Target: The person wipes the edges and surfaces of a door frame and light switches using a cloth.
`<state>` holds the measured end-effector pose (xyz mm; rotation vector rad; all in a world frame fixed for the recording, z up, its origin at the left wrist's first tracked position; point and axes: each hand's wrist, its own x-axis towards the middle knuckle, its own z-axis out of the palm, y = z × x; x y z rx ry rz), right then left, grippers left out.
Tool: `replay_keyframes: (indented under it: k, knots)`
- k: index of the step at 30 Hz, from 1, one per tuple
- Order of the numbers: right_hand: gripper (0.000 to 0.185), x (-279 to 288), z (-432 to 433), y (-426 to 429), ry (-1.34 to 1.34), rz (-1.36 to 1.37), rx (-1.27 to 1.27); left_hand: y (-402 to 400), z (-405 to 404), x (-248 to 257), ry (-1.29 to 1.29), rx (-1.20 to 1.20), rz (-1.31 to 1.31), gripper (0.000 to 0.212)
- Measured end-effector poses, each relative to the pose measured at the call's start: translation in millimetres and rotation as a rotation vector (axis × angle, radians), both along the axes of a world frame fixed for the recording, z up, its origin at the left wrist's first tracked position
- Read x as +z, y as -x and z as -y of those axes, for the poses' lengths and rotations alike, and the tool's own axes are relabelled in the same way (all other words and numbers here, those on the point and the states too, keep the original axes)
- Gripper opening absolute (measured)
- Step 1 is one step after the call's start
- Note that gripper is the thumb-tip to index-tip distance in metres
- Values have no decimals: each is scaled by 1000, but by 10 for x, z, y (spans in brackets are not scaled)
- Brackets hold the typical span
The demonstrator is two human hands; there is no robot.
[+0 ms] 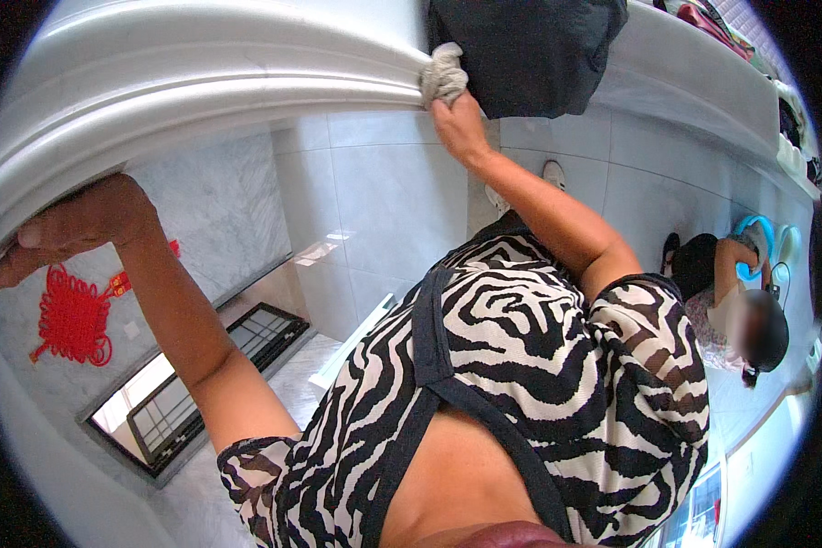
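In the head view, my right hand (460, 127) grips a crumpled light grey cloth (444, 74) against the edge of a white moulded door or panel (246, 61). The cloth lies at the panel's narrow-looking end, beside a dark fabric item (534, 55). My left hand (75, 219) is raised at the far left, under the same white panel's lower edge; its fingers are extended, and part of it is in shadow. Whether it grips the panel is not plain.
A red knotted ornament (75, 315) hangs by the marbled wall at left, near a dark-framed window (212, 390). At right, another person (719, 294) bends by a blue basin (757, 233). A white ledge (692, 89) holds fabric items. Pale tiles (397, 192) cover the floor.
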<state>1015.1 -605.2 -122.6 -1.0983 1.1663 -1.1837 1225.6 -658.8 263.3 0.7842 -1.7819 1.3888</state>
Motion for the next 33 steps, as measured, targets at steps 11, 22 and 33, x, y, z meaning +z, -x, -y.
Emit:
replay_keyframes:
  k: [11, 22, 33]
  knots:
    - [44, 8, -8, -210, 89, 50, 9, 319, -168, -53, -209, -169, -91, 87]
    - [55, 1690, 353, -329, 814, 147, -128, 67, -86, -130, -152, -80, 13, 87]
    - [44, 3319, 598, -200, 1370, 65, -374, 186, -81, -310, -160, 67, 89, 79]
